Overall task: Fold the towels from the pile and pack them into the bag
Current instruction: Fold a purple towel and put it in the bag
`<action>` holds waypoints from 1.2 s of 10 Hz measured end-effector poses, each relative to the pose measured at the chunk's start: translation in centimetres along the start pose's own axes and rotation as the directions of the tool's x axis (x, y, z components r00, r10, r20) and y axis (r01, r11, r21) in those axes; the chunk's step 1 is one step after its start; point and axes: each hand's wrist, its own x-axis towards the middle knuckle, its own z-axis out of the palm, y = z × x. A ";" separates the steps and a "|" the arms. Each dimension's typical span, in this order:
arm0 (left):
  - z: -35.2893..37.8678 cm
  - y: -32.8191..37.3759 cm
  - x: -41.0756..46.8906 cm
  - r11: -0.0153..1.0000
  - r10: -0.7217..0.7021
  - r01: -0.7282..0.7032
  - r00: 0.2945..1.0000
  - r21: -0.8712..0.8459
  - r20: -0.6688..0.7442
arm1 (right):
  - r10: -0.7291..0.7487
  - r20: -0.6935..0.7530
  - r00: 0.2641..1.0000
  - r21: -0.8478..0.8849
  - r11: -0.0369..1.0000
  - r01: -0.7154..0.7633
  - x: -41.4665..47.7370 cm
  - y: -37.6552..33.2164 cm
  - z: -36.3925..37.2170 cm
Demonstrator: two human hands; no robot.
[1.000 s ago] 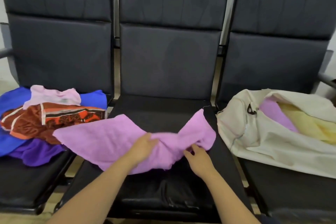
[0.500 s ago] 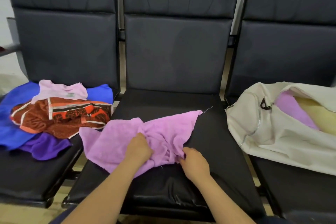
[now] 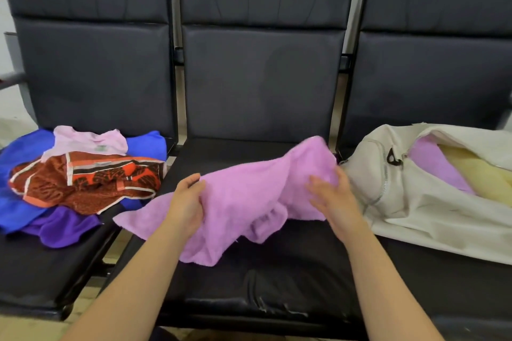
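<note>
A lilac towel (image 3: 243, 196) is lifted, rumpled, above the middle seat (image 3: 277, 279). My left hand (image 3: 187, 202) grips its left part with thumb and curled fingers. My right hand (image 3: 332, 196) holds its right part, fingers wrapped behind the cloth near the towel's raised corner. On the left seat lies the pile (image 3: 80, 177): a red patterned towel on top, a pale pink one behind, blue and purple ones beneath. The cream bag (image 3: 410, 202) lies open on the right seat with a lilac towel (image 3: 435, 166) and a yellow towel (image 3: 476, 171) inside.
Three black padded chairs stand in a row with tall backrests (image 3: 260, 77). Metal frames separate the seats. The front of the middle seat has cracked upholstery (image 3: 266, 304). A strip of light floor (image 3: 25, 329) shows at the lower left.
Both hands have lifted the lilac towel off the seat and shifted it right toward the bag. My right hand rose from the seat to take the towel's right part.
</note>
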 end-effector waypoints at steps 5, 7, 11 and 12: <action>3.8 -5.7 -2.9 0.025 0.447 -0.508 0.776 0.861 0.445 | 0.056 0.227 0.972 -0.738 0.661 0.134 -1.7 9.6 5.7; 5.1 -7.5 -2.8 0.674 0.017 -0.129 0.987 0.727 0.159 | 0.065 0.467 0.882 -0.394 0.908 0.141 -2.6 8.1 5.7; 4.6 -3.1 -1.1 0.996 -0.042 0.045 0.998 0.077 -0.040 | 0.409 0.242 0.880 -0.020 0.909 -0.417 -2.1 5.1 4.2; 3.9 3.4 -0.1 0.704 -0.202 0.093 0.977 0.704 0.073 | 0.306 0.016 0.952 0.045 0.951 -0.306 -0.5 2.0 2.3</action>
